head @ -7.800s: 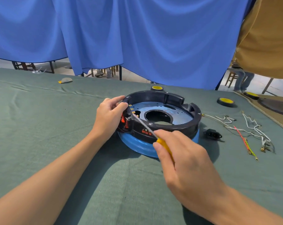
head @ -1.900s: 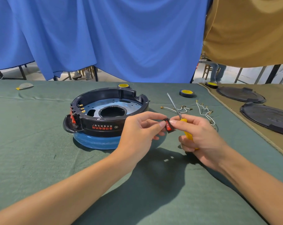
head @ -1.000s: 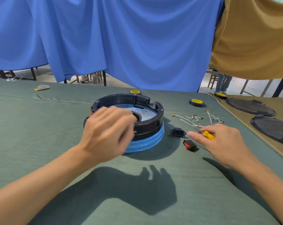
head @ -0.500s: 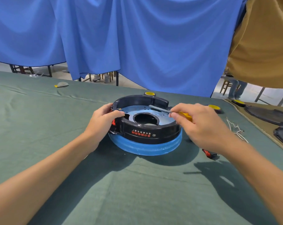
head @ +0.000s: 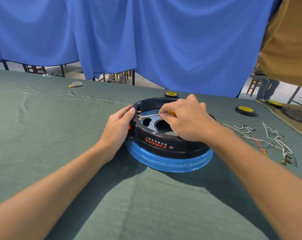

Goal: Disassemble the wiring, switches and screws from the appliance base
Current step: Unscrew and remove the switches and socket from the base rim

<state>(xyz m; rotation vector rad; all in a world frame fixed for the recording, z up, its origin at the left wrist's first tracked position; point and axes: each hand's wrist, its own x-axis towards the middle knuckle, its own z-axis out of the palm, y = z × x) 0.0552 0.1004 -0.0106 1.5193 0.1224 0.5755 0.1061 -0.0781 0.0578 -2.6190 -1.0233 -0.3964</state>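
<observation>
The round black appliance base (head: 172, 146) with a blue lower ring sits on the green cloth at centre. My left hand (head: 118, 126) grips its left wall, over a red switch (head: 129, 127) set in that wall. My right hand (head: 184, 118) reaches over the base and holds a yellow-handled screwdriver (head: 151, 115). Its metal tip points left at the brass terminals (head: 139, 116) inside the wall. Removed white, red and green wires (head: 268, 141) lie on the cloth to the right.
Yellow-and-black tape rolls (head: 244, 110) lie behind and right of the base, another (head: 171, 94) just behind it. A tan cloth with a black disc (head: 297, 115) borders the table at far right. Blue curtains hang behind; a person's legs (head: 264, 90) stand beyond.
My right hand has moved left across the base, bringing the screwdriver tip to the terminals in the left wall. My left hand still grips that wall. The removed switch on the cloth is out of sight.
</observation>
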